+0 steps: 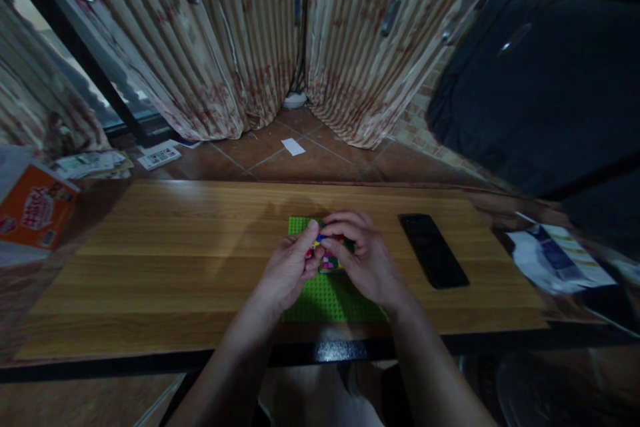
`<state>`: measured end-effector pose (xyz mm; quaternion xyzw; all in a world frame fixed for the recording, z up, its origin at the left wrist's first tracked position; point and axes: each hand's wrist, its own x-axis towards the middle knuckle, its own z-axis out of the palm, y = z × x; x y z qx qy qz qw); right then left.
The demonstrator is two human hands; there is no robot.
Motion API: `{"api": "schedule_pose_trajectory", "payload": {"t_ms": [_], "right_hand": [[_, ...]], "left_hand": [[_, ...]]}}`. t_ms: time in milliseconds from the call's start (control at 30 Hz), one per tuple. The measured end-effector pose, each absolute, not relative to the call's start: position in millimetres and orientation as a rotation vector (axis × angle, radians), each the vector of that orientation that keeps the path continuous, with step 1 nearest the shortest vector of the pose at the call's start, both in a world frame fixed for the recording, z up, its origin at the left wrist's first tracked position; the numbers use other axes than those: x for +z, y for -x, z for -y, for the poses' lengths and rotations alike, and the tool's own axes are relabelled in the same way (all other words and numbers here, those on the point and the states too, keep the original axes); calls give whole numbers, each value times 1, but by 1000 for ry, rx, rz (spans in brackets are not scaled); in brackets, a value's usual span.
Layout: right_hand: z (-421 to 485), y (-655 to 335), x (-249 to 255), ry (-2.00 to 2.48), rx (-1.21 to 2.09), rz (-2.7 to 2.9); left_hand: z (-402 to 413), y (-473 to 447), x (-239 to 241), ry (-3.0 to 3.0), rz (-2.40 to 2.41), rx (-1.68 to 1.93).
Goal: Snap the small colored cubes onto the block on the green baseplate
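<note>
Your fingers [345, 217] are drawn in close together, the two sets of tips almost meeting. Your left hand [289, 265] holds small coloured pieces [318, 241], with red, blue and yellow showing between its thumb and fingers. Your right hand [367, 259] curls over from the other side, its thumb and forefinger narrowed at the same pieces; whether it grips one, you cannot tell from here, since the fingers hide much of the spot.

Just below your fingertips is a cluster of bricks [329, 262], with pink and green among its colours, partly covered by your hands. Under all this lies a green studded baseplate [327, 300], near the front edge of the wooden tabletop [170, 253]. A dark phone [433, 251] lies on the wood to the right of your right hand, apart from the baseplate. Beyond the table, a white card [293, 147] lies on the tiled floor [260, 152], in front of patterned curtains [220, 47].
</note>
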<state>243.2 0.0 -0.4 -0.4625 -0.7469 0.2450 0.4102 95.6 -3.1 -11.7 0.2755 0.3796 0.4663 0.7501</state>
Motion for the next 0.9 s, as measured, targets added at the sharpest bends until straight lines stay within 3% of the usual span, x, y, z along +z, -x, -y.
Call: {"api": "schedule_pose_trajectory", "payload": {"t_ms": [567, 900], "right_hand": [[1, -252, 4, 1050, 788, 1780], [-1, -271, 8, 1114, 996, 1226]], "left_hand": [[3, -89, -11, -586, -713, 944], [0, -86, -12, -477, -805, 1052]]}}
